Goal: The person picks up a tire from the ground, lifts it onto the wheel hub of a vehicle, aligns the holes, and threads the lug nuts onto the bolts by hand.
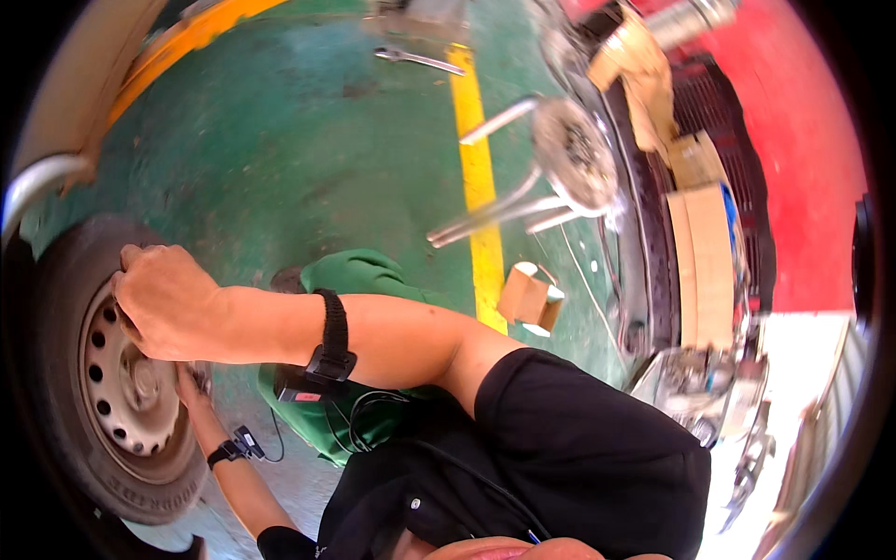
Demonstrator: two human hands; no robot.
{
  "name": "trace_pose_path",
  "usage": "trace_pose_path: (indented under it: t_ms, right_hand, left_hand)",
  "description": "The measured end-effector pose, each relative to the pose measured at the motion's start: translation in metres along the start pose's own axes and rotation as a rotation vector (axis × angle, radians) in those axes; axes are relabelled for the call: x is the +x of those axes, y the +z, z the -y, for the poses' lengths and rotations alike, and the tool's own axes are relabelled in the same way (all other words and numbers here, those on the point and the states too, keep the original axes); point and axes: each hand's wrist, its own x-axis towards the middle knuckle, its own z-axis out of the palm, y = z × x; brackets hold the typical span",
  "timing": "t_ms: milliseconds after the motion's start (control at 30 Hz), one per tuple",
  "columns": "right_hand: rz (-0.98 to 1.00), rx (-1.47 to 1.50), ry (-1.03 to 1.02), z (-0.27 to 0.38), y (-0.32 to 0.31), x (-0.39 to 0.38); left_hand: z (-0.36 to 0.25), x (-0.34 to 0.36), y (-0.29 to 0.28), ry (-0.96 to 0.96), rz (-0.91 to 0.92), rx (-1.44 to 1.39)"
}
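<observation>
A wheel (pixel 131 392) with a black tyre and a silver-grey steel rim, ringed with round holes, stands at the far left. My right hand (pixel 166 297) is closed in front of the upper part of its rim, the fingers curled over; what they hold, if anything, is hidden. Lower down, my left hand (pixel 193 385) reaches to the right side of the rim, near the hub. Its fingers are mostly hidden behind my right hand and the wheel's edge. Both wrists carry black straps with small devices and cables.
A combination wrench (pixel 420 62) lies on the green floor across from me. Right of it stands a round metal stool (pixel 574 154) beside a yellow floor line. A small open carton (pixel 530 297) sits nearby, and larger cardboard (pixel 700 271) is stacked along the right.
</observation>
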Motion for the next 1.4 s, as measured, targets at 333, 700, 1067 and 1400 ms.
trace_pose_path:
  t_ms: [333, 700, 1067, 1400]
  right_hand:
    - [-0.376, -0.270, 0.231, -0.048, -0.202, -0.036]
    - [-0.408, -1.010, 1.212, -0.262, -0.457, -0.298]
    - [0.014, -0.817, 1.071, -0.269, -0.468, -0.291]
    - [-0.075, -1.015, 0.981, -0.281, -0.454, -0.304]
  left_hand:
    - [0.059, 0.095, -0.032, 0.053, 0.048, -0.290]
    - [0.045, 0.031, -0.041, -0.122, 0.119, -0.248]
    - [0.045, 0.053, -0.062, -0.037, 0.090, -0.194]
    - [0.030, 0.045, -0.049, -0.195, 0.037, -0.232]
